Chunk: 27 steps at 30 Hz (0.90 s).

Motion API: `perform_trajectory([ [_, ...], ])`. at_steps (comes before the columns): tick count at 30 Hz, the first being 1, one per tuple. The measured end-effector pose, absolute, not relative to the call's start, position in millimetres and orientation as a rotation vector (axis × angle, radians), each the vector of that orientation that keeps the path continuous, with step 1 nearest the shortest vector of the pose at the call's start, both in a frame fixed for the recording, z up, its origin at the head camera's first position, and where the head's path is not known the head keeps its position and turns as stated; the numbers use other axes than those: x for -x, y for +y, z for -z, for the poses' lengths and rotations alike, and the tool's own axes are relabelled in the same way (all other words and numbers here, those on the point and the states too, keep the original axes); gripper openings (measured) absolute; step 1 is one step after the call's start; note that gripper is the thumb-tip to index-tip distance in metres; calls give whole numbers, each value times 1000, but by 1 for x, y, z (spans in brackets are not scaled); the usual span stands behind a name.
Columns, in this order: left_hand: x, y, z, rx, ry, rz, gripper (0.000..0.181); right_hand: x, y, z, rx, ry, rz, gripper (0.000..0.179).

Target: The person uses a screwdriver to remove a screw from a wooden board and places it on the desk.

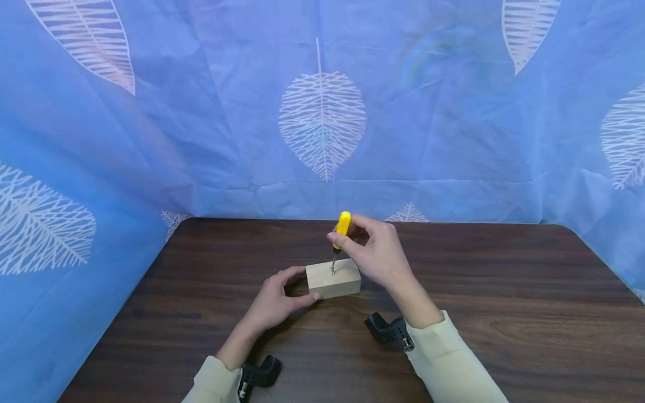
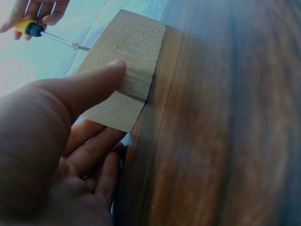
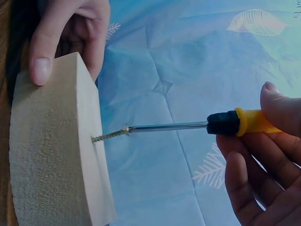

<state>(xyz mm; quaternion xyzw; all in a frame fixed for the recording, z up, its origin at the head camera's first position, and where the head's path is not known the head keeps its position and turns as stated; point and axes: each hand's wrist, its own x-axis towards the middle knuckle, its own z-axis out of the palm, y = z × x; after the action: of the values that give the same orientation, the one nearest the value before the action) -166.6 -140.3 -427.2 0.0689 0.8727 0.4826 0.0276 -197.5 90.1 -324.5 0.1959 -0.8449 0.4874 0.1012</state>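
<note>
A pale wooden block [image 1: 335, 288] lies on the dark table, and my left hand [image 1: 274, 299] grips its left end, thumb on the near side and fingers behind. From the block's top face stands a screw [image 3: 110, 136], its threads largely exposed and leaning slightly. My right hand [image 1: 378, 246] pinches the yellow handle of a screwdriver [image 1: 342, 224] between thumb and fingers. In the right wrist view the metal shaft [image 3: 167, 126] meets the screw's head at its tip. The left wrist view shows my left thumb [image 2: 101, 84] pressed flat along the block's side.
The brown wood-grain table [image 1: 504, 313] spreads around the block. Behind it hangs a blue cloth [image 1: 227, 112] with white leaf prints. Black wrist mounts [image 1: 262, 372] sit at both cream sleeves [image 1: 453, 358], close above the tabletop.
</note>
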Motion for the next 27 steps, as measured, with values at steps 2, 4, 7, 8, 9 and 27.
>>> perform_trajectory([
  [2, 167, -140, 427, -218, 2698, -1486, 61, 197, 90, 323, -597, -2492, -1451, 13],
  [4, 167, -140, 426, -220, 2698, -1485, 61, 198, 90, 323, -621, -2488, -1472, 13],
  [7, 167, -140, 426, -218, 2692, -1492, 60, 198, 89, 322, -642, -2490, -1483, 15],
  [8, 167, -140, 426, -217, 2690, -1494, 60, 198, 89, 322, -646, -2490, -1478, 16],
  [9, 167, -140, 425, -214, 2688, -1495, 60, 197, 88, 322, -647, -2492, -1468, 17],
  [27, 166, -140, 427, -211, 2689, -1492, 61, 192, 84, 320, -750, -2486, -1356, 14],
])
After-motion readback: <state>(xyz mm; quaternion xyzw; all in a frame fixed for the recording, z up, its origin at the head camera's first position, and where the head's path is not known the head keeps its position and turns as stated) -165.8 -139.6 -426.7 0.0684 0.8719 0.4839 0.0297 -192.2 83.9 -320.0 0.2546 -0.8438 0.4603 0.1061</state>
